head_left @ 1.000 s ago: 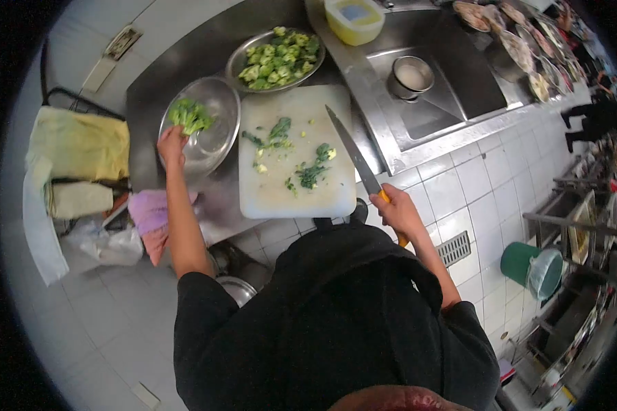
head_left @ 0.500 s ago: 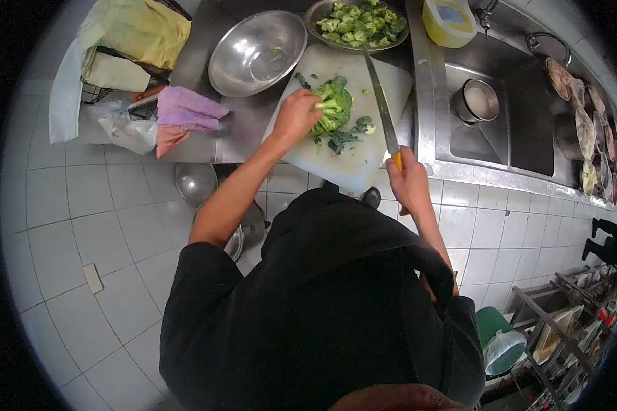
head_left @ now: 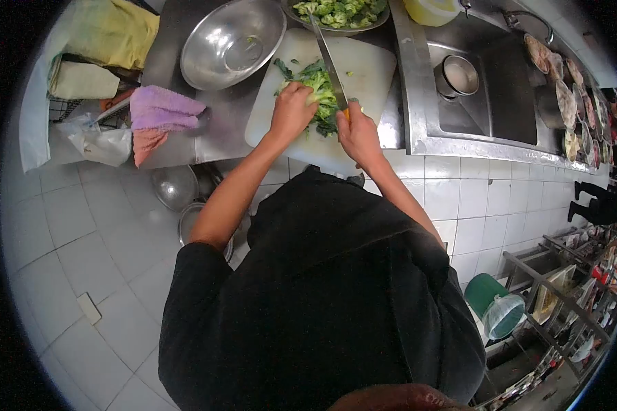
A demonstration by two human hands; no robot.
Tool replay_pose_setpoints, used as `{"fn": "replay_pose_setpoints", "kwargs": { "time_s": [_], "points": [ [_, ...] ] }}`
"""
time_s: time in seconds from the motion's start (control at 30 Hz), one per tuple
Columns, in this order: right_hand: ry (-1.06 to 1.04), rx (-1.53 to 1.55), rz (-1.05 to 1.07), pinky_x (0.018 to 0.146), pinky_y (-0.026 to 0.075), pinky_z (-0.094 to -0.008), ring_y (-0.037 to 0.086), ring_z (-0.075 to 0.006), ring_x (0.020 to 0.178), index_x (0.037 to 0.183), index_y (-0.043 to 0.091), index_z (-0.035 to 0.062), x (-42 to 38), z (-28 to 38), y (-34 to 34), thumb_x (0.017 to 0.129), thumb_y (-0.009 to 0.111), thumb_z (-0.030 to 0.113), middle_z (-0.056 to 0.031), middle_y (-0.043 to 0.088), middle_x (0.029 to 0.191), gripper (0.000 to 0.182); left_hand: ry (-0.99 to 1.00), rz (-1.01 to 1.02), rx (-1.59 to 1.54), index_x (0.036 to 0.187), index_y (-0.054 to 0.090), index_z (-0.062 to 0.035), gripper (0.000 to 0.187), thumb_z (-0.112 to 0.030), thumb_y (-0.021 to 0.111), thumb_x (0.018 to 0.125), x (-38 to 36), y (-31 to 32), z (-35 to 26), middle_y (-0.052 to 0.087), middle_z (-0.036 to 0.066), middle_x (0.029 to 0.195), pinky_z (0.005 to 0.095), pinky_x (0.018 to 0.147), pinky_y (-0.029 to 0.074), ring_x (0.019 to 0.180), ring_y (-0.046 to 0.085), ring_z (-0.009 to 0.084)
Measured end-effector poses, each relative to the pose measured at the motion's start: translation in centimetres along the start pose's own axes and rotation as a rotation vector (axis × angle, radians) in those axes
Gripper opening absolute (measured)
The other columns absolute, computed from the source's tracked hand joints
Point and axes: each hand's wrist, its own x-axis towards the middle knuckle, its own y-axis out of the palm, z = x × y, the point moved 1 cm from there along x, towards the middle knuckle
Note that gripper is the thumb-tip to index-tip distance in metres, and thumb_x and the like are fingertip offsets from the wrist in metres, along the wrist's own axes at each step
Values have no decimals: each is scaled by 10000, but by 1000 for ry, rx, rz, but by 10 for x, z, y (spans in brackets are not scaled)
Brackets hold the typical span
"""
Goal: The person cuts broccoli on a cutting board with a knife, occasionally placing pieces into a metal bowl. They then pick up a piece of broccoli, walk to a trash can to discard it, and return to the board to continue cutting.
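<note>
My left hand point(head_left: 294, 109) is closed around the stem side of a broccoli head point(head_left: 320, 88) lying on the white cutting board point(head_left: 373, 65). In my right hand point(head_left: 359, 135) is the handle of a long knife point(head_left: 330, 67), its blade pointing away from me across the board, alongside the broccoli. Loose leaves point(head_left: 283, 67) lie at the board's left, and more greens show beneath the head. A steel bowl of cut florets point(head_left: 343, 12) stands past the board's far edge, the knife tip overlapping its rim in this view.
Left of the board is a large steel bowl point(head_left: 209, 51) with a small green scrap inside. A purple cloth point(head_left: 161, 109) hangs at the counter's edge. To the right, a sink point(head_left: 452, 113) holds a metal pot point(head_left: 457, 75); a yellowish container point(head_left: 432, 10) stands behind.
My right hand has brought the knife leftward, close against the broccoli. My left hand keeps its hold on the head. The whole view has shifted a little.
</note>
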Motion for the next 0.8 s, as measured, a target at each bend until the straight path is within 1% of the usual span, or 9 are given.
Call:
{"fn": "replay_pose_setpoints", "kwargs": {
  "time_s": [0.17,0.33,0.43,0.5,0.53,0.57,0.67,0.8],
  "points": [
    [12,-43,-31,685,451,-603,609,-515,774,1019,492,-8,17,-4,31,976,528,202,-310,627,801,218,11,-4,-32,1051,707,18,331,-123,747,754,0,-2,6,659,186,1062,424,896,520,993,646,371],
    [64,-8,-74,676,466,-599,614,-523,769,1003,491,-9,19,25,24,976,521,201,-322,628,803,213,-1,9,-67,1038,707,23,320,-126,745,757,0,-4,15,656,194,1045,437,895,513,991,640,374],
    [34,-41,-137,670,469,-601,615,-526,761,1010,497,-10,21,23,34,974,519,203,-322,627,792,217,-4,34,-55,1030,707,24,310,-123,743,759,4,-5,17,653,198,1031,444,891,511,981,638,379],
    [4,-134,-91,657,472,-582,622,-501,720,1014,493,-3,24,-5,56,978,531,197,-289,631,740,207,9,55,-40,1026,707,24,302,-119,739,762,4,-3,18,651,199,1024,446,887,511,975,637,382],
    [-11,-179,-69,650,474,-572,625,-488,699,1016,491,1,26,-8,60,979,537,194,-273,632,714,202,16,53,-42,1024,707,24,299,-120,738,763,4,-2,18,651,200,1023,447,887,511,975,636,383],
    [21,-173,-69,655,474,-570,622,-494,706,1018,492,-2,26,-12,62,978,536,193,-279,634,727,204,22,45,-41,1021,707,24,297,-120,737,764,5,-3,19,650,201,1022,448,887,511,974,636,384],
    [69,-107,-52,713,463,-607,610,-529,771,991,507,-15,22,7,50,980,499,208,-321,630,794,224,28,44,-44,1027,709,24,305,-119,737,759,4,-4,20,652,201,1030,445,892,512,980,638,381],
    [61,-121,-80,725,456,-612,602,-537,787,1009,498,-11,19,6,42,984,495,221,-323,632,800,233,-17,54,-59,1048,712,20,324,-105,730,749,14,-10,22,656,197,1058,436,904,512,997,641,372]
  ]
}}
